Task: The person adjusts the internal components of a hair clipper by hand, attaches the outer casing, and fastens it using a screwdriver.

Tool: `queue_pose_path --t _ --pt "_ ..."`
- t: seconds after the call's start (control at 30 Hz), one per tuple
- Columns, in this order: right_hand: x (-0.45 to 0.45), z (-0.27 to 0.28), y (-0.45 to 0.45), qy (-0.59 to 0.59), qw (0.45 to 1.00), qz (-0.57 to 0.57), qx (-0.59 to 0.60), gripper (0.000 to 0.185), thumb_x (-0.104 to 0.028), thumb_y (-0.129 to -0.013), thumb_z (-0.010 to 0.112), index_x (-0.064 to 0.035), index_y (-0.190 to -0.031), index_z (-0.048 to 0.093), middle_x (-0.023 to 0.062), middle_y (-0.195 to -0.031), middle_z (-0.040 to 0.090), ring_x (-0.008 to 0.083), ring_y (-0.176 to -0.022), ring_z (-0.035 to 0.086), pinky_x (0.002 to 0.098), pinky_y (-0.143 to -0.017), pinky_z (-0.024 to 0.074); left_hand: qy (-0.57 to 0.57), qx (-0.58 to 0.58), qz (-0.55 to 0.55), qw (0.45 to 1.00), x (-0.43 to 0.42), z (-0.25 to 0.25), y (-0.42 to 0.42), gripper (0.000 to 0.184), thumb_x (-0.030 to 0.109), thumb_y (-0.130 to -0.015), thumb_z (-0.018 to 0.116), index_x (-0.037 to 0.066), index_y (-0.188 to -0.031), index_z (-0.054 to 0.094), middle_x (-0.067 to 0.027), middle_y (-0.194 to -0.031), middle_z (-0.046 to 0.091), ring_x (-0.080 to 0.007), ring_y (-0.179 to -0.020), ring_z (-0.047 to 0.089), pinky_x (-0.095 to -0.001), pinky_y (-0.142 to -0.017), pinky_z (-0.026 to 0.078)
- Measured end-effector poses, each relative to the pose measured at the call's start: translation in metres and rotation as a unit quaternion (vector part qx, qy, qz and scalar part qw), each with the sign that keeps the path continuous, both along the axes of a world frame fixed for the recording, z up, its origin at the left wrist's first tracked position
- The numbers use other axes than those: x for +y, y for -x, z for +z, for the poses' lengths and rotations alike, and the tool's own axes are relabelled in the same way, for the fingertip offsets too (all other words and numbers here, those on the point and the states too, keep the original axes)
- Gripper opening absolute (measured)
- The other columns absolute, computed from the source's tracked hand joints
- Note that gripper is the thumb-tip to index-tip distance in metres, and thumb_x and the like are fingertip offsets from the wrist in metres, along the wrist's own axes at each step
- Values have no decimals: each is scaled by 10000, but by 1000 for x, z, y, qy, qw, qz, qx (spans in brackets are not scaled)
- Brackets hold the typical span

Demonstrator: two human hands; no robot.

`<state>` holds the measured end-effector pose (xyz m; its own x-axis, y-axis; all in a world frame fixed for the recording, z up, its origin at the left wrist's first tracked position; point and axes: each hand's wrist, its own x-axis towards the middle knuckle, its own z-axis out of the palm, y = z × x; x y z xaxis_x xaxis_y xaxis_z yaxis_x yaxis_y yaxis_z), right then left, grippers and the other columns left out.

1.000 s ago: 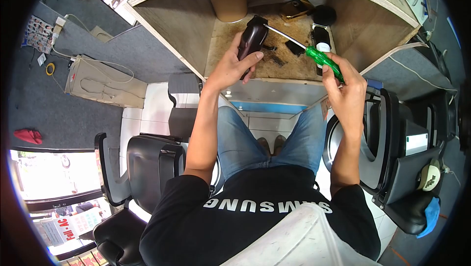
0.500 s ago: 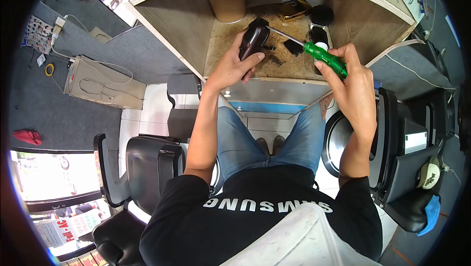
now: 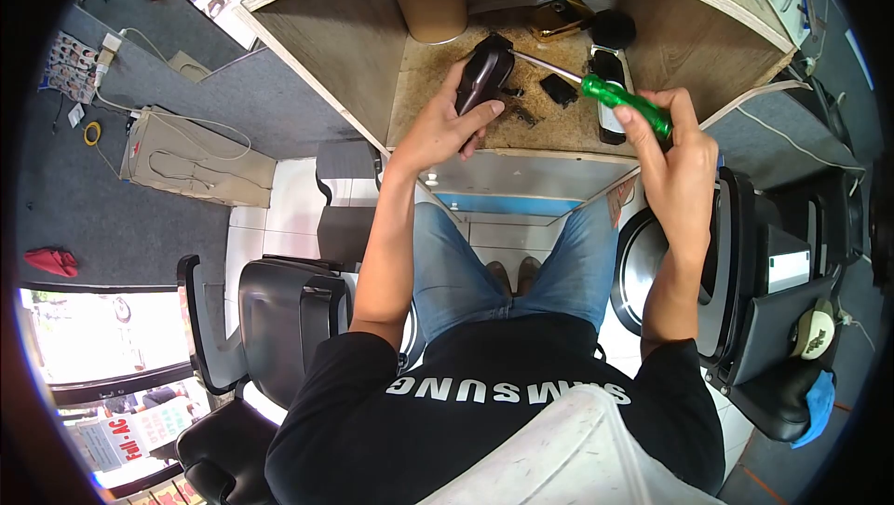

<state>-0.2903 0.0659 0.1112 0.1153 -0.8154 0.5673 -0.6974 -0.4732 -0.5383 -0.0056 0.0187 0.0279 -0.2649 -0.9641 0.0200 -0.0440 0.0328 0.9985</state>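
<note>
My left hand (image 3: 441,131) is wrapped round a dark brown hair clipper (image 3: 484,75), held tilted over the shelf. A screwdriver with a green handle (image 3: 626,105) is in my right hand (image 3: 678,162), and its metal tip is at the upper right side of the clipper head; whether it touches is too small to tell. Below the tools, a black block (image 3: 559,89) and dark hair clippings (image 3: 523,116) lie on the stained shelf board (image 3: 438,81). Behind the screwdriver sits a black and white device (image 3: 609,123), partly hidden by the handle.
The wooden cabinet's edge (image 3: 521,152) runs in front of my knees. A brown cylinder (image 3: 430,2), a gold object (image 3: 561,19) and a round black item (image 3: 613,28) stand at the back of the shelf. Black chairs (image 3: 284,323) flank me.
My right hand has moved a little to the right and its grip on the green handle has shifted. My left hand and the clipper have barely moved.
</note>
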Motion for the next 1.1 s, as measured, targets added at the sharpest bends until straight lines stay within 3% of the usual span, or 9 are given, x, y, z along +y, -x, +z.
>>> queue_pose_path --t 0.17,0.27,0.4,0.43,0.53,0.77,0.87,1.03,1.1 --pt "-1 -1 -6 -12 998 14 -62 364 -293 -1054 702 -4 -1242 585 204 -753 684 368 -736 748 422 -612 517 -4 4 11 1000 1 2 0 651 210 -1010 748 56 -1522 377 -23 -730 565 -113 -486 530 -286 -450 431" --pt "0 -7 -3 -11 999 21 -46 375 -313 -1068 680 -11 -1255 559 199 -768 692 360 -694 728 412 -606 515 -2 7 3 1000 1 1 0 659 210 -1009 750 57 -1529 376 -23 -728 564 -113 -486 529 -288 -449 429" --pt "-1 1 -1 -100 994 -34 -40 343 -245 -1040 731 3 -1201 556 173 -768 690 266 -603 652 365 -582 490 -2 9 -3 1000 1 0 0 654 210 -1009 749 56 -1526 379 -23 -728 563 -114 -487 530 -288 -448 428" --pt "1 -1 -12 -14 990 10 -140 328 -259 -1041 732 5 -1162 578 159 -732 680 245 -588 640 356 -575 483 -2 10 -2 1000 1 1 0 653 210 -1009 750 55 -1525 380 -23 -728 563 -114 -487 530 -287 -448 427" --pt "-1 -6 -2 8 998 29 -47 338 -265 -1041 729 -1 -1186 575 153 -734 678 254 -592 644 367 -586 491 2 7 -7 1000 1 -1 -2 654 207 -1007 752 56 -1525 382 -23 -728 562 -113 -487 528 -284 -449 426" --pt "-2 -2 -3 7 999 22 -38 343 -285 -1040 733 -5 -1177 589 158 -732 687 220 -608 654 331 -573 482 4 8 -4 1000 2 3 0 671 210 -1001 760 65 -1537 382 -26 -730 563 -112 -489 526 -282 -453 430" --pt "-3 -2 3 -82 996 -41 -19 361 -284 -1037 734 -9 -1207 573 155 -775 706 219 -602 643 347 -571 487 -8 -6 -8 1000 2 2 -1 689 214 -998 765 62 -1548 377 -25 -730 563 -112 -488 529 -283 -455 432" --pt "-1 -4 -7 5 995 11 -100 353 -331 -1025 752 1 -1022 634 119 -617 628 226 -497 592 362 -513 458 -4 -4 -5 1000 3 4 0 702 211 -999 762 60 -1560 368 -26 -724 565 -113 -486 531 -287 -458 435" --pt "-4 -5 5 -41 998 -27 -32 331 -295 -1025 749 -10 -1100 597 121 -665 656 227 -516 598 364 -521 460 -4 -9 -10 1000 3 5 1 712 198 -1012 749 70 -1582 340 -22 -718 563 -110 -490 522 -288 -462 432"
